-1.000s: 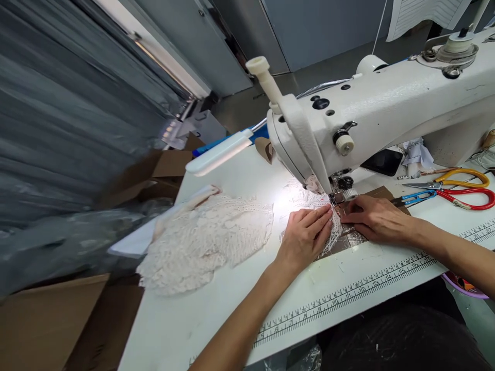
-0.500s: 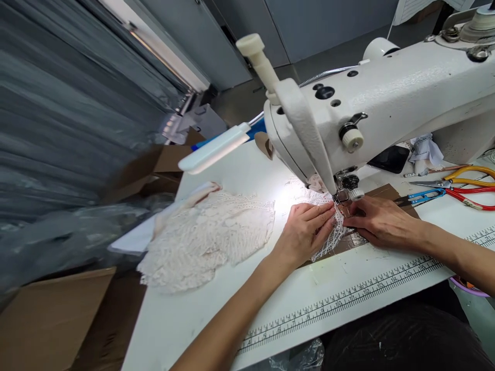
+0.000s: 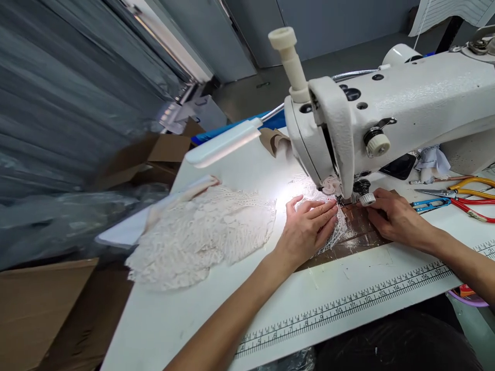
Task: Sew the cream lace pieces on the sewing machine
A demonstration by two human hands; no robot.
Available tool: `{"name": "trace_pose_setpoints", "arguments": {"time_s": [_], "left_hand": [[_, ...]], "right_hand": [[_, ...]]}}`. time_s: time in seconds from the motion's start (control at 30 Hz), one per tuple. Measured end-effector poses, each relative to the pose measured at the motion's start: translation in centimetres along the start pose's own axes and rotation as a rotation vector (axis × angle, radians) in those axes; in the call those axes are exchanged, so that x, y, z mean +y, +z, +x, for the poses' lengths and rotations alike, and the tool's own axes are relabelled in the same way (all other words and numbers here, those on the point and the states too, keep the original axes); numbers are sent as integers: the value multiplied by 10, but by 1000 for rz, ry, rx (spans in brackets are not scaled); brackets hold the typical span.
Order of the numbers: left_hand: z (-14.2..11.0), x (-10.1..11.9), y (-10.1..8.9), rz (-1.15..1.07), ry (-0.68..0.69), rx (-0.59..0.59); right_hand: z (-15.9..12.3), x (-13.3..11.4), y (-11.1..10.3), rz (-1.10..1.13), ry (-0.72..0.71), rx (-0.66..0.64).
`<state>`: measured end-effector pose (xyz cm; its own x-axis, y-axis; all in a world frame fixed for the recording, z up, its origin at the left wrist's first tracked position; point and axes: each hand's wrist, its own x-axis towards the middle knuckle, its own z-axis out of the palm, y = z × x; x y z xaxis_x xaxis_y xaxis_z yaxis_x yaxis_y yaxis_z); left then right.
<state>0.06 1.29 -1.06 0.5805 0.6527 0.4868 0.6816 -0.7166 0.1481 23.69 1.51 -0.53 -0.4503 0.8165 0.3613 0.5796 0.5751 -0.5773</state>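
Observation:
My left hand (image 3: 308, 226) lies flat on a piece of white lace (image 3: 337, 234), fingers stretched towards the presser foot of the white sewing machine (image 3: 413, 93). The lace runs under the needle area, and part of it is covered by my fingers. Just right of the needle, my right hand (image 3: 396, 219) is closed, with thumb and forefinger together beside the tension dial (image 3: 367, 199). Its fingertips are partly hidden there, and whatever they hold cannot be made out. A brown taped patch (image 3: 358, 229) of the table shows between the hands.
A heap of white lace pieces (image 3: 201, 237) lies on the left of the table. A lamp (image 3: 224, 143) lights the needle area. Blue thread snips (image 3: 431, 204) and red-handled scissors (image 3: 474, 208) lie at right. A printed ruler (image 3: 348, 309) follows the front edge; cardboard boxes (image 3: 42, 309) stand left.
My right hand has moved right, off the lace and up beside the dial. My left hand stays on the lace, its forefinger more spread. The camera view has shifted slightly.

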Motion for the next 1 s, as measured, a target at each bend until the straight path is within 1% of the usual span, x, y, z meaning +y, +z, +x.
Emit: {"name": "trace_pose_setpoints", "arguments": {"time_s": [0.1,0.23,0.37,0.47,0.77,0.93,1.0], "left_hand": [[-1,0,0,-22,-9,-5],[-2,0,1,-49,-43,-46],[-1,2,1,-55,-62,-78],[1,3,1,-53,-56,-78],[1,3,-1,-55,-69,-86],[1,3,0,-55,-52,-102],[1,3,1,-62,-43,-87]], "right_hand": [[0,-2,2,12,36,14],[0,-7,2,38,90,27],[0,-11,1,69,136,2],[0,-12,0,71,158,-29],[-2,-11,1,12,167,-110],[-2,-10,2,6,181,-98],[-2,-9,3,10,179,-78]]}}
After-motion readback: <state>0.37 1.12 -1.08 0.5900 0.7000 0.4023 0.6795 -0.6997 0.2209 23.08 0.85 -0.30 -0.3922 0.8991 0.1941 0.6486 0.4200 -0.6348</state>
